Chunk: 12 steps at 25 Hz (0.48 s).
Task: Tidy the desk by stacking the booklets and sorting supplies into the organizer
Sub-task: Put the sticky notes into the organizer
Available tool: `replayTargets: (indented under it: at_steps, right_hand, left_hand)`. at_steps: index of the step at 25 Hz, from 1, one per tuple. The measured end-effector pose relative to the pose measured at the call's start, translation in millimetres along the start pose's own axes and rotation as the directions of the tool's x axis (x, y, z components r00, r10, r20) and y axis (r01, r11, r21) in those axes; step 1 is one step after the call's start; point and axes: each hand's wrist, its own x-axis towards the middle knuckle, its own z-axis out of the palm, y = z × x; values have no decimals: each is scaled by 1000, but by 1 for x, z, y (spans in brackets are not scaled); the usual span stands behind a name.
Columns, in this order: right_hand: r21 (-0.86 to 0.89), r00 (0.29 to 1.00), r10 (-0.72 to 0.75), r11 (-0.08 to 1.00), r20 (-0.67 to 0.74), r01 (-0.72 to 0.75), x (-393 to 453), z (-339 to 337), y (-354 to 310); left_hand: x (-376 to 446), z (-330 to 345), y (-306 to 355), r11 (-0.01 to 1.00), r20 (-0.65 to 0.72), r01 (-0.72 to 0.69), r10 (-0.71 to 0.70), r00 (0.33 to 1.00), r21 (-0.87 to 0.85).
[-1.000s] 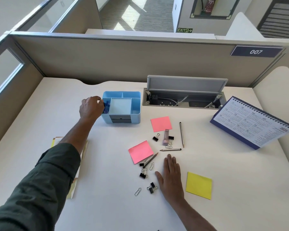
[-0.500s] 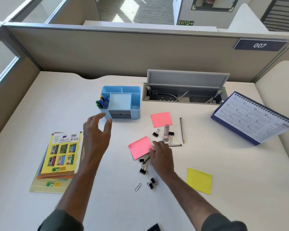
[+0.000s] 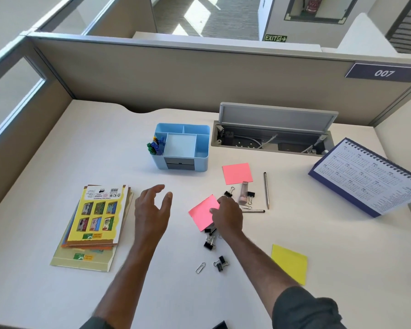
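While the booklets [image 3: 94, 224] sit stacked at the table's left, the right hand [image 3: 228, 216] reaches down among pens and clips (what it pinches, I cannot tell); the left hand [image 3: 152, 210] hovers spread. Next, seemingly: carry supplies to the organizer [image 3: 183, 148].

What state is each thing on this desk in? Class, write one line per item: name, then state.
Organizer: upright, markers in left compartment.
Booklets: stacked, flat.
Cable box lid: raised open.
Desk calendar: standing, tilted.
Near pink sticky pad: flat, right hand on its edge.
Left hand: open, empty.
Right hand: fingers down on the clutter; grip unclear.
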Motion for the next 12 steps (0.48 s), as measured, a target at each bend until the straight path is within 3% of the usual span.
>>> replayTargets:
  at_steps: [2, 7, 12]
  right_hand:
    - [264, 997, 58, 962, 40, -67, -1, -9, 3]
    - [643, 999, 20, 765, 41, -41, -11, -33, 6]
    - [884, 985, -4, 441, 173, -154, -24, -55, -4]
  left_hand:
    - [-1, 5, -4, 999, 67, 39, -37, 997, -37]
    - [-3, 16, 1, 979, 334, 197, -170, 927, -47]
    - [13, 18, 20, 996, 318, 51, -26, 948, -71]
